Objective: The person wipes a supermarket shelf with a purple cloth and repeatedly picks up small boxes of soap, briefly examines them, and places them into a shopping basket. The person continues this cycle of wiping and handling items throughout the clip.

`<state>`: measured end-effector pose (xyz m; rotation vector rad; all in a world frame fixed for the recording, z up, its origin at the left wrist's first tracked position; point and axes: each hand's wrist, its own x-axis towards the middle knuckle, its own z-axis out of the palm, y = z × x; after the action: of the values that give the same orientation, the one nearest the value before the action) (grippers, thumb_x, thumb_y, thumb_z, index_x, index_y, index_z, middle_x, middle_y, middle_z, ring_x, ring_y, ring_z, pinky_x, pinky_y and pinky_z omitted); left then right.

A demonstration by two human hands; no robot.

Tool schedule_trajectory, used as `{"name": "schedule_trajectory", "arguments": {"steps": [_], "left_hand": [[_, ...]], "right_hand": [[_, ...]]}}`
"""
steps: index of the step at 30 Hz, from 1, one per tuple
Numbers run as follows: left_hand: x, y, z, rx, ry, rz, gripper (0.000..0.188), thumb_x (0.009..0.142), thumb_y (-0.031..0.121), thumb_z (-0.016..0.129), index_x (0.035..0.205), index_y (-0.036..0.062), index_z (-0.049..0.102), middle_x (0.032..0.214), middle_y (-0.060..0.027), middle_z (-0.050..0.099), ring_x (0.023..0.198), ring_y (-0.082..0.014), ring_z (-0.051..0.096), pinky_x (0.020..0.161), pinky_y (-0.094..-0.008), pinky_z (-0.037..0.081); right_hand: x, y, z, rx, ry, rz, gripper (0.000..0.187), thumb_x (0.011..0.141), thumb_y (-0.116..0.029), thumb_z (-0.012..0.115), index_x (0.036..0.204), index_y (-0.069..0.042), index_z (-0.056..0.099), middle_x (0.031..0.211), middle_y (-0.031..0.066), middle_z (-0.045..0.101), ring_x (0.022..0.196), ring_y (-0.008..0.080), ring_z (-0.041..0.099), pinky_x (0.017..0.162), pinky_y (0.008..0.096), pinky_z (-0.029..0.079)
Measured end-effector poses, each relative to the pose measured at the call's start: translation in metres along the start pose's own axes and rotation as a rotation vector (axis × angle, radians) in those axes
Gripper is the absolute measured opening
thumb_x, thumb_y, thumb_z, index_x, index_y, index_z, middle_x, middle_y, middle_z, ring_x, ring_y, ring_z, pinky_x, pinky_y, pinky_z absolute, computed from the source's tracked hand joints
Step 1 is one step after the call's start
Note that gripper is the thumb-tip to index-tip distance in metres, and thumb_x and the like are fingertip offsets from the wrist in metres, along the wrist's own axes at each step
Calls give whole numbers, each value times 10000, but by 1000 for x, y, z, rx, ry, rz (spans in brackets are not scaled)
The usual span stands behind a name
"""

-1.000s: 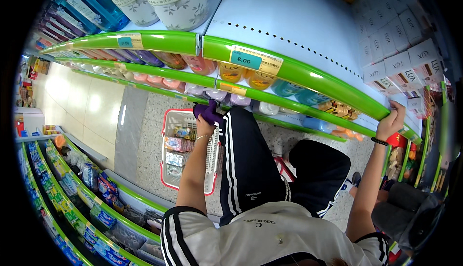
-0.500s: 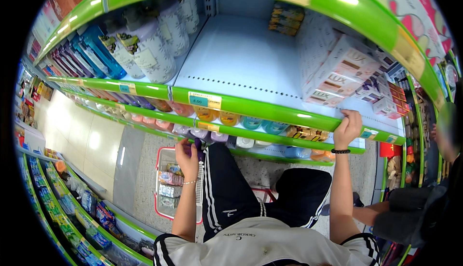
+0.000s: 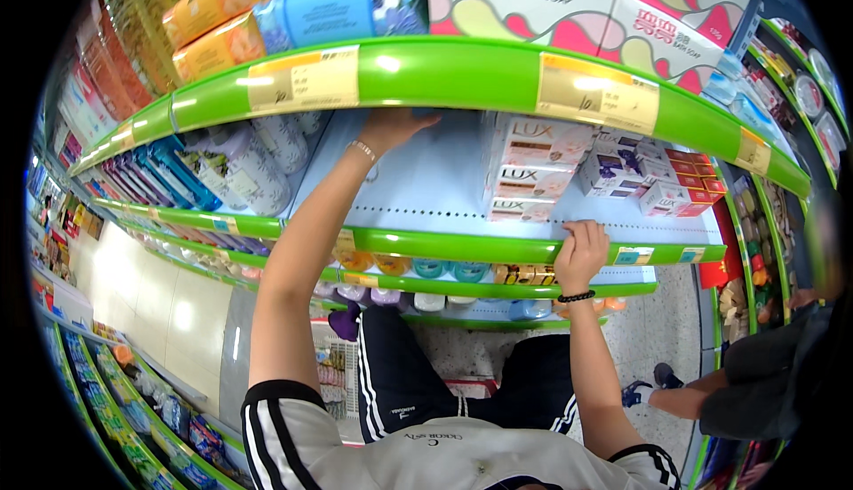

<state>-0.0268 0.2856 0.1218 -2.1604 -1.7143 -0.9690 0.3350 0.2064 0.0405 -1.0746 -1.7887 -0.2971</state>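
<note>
My left hand [image 3: 395, 126] reaches deep into the white shelf [image 3: 400, 210], under the green rim of the shelf above. Its thumb stretches out to the right; the other fingers are mostly hidden by that rim. My right hand [image 3: 582, 250] is closed over the lower green shelf edge [image 3: 498, 248], fingertips on top. Just behind it stands a stack of white and pink soap boxes [image 3: 530, 170]. White pump bottles [image 3: 253, 170] stand left of my left arm. A bunched purple cloth [image 3: 344, 321] lies at my left knee.
A white shopping basket [image 3: 352, 374] with packages sits on the floor by my left leg. Soap packs [image 3: 338, 10] fill the upper shelf. Purple-and-white boxes [image 3: 613, 166] and red boxes [image 3: 697, 179] stand at the right. Another person's leg [image 3: 684, 392] shows at the right.
My left hand has gone from beside the purple cloth, low by the knee, up and into the shelf. My view has shifted, showing more of the upper shelf. The right hand still grips the edge.
</note>
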Motion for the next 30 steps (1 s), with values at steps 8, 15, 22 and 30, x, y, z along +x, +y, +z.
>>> {"name": "schedule_trajectory", "arguments": {"steps": [8,15,22,30], "left_hand": [[73,-79,49,-29,-258,187,679,762,436,706,1251,21,482,1234,-192,527,1146,-328,495,977,-407,384],[80,-97,53,-85,-267,162,676,755,436,712,1240,22,487,1223,-186,533,1127,-326,506,963,-404,395],[31,-85,37,-126,-68,154,673,748,436,719,1229,24,491,1212,-180,539,1108,-323,517,949,-401,406],[-72,52,-67,-5,-54,-200,734,586,298,831,1177,35,484,1170,-161,524,1058,-345,522,893,-406,444]], "right_hand": [[0,-1,0,16,-16,-4,127,706,-54,498,770,-62,608,769,72,546,700,263,498,623,377,345],[-1,1,-1,0,-23,-4,129,705,-58,496,771,-61,607,776,76,552,690,265,493,618,380,342],[-1,-4,2,47,-19,-13,117,715,-59,498,767,-62,604,778,79,548,699,266,491,620,378,342],[0,-1,-2,45,-10,-6,109,730,-52,499,761,-68,602,781,73,550,718,264,495,639,376,348]]}}
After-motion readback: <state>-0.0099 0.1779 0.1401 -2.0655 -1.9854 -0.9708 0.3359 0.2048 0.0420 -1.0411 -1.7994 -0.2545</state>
